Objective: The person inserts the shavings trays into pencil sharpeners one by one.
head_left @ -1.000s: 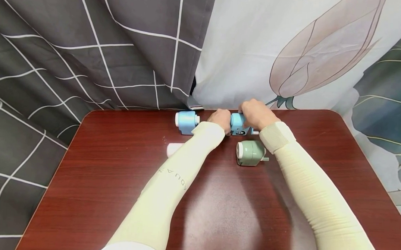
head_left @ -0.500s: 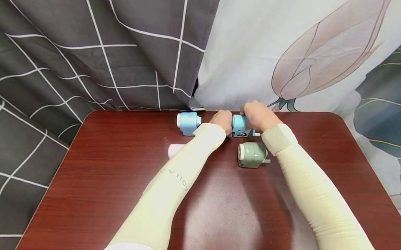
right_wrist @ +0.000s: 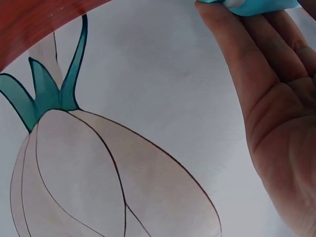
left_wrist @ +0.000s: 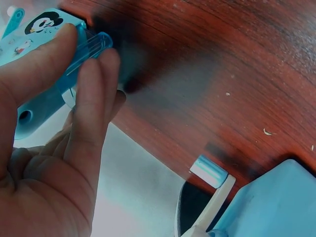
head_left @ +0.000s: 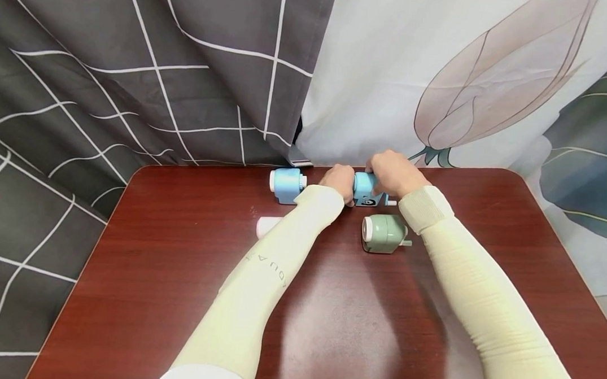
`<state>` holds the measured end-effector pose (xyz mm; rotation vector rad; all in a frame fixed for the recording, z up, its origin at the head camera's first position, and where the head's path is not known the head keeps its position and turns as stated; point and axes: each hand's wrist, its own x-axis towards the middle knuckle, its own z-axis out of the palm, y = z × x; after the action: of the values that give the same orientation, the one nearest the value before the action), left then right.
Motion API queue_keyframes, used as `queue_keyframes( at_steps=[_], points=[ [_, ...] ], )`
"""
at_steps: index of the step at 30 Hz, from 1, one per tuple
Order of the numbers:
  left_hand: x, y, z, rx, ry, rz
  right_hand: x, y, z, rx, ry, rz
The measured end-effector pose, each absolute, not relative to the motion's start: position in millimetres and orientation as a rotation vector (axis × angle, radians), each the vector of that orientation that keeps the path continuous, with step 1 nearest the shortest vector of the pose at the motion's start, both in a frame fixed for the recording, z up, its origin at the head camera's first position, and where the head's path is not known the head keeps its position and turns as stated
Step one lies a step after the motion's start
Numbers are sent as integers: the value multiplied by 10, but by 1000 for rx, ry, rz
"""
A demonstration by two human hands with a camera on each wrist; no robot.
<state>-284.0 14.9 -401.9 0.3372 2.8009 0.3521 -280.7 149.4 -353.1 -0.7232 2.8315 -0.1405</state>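
Near the back edge of the table stands a light-blue hand-crank pencil sharpener with a penguin picture. My right hand grips its body from above and the right. At its left end is my left hand. In the left wrist view, the left thumb and fingers pinch the sharpener's translucent blue end part. Only a sliver of the sharpener shows above the right fingers in the right wrist view. A green pencil sharpener stands just in front of the right hand.
Left of my left hand stands another blue pencil sharpener. A pink object is partly hidden behind my left sleeve. Curtains hang right behind the dark red table. Small pale crumbs lie on the tabletop.
The head view has shifted slightly. Both hands stay at the penguin pencil sharpener, with no clear change in their hold.
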Motion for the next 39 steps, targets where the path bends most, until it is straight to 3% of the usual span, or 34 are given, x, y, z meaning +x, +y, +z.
queue_keyframes(
  at_steps=[39],
  points=[
    [-2806,216,-3988,318,2773,462,-2789,1467,-3565,-730,2860,-157]
  ],
)
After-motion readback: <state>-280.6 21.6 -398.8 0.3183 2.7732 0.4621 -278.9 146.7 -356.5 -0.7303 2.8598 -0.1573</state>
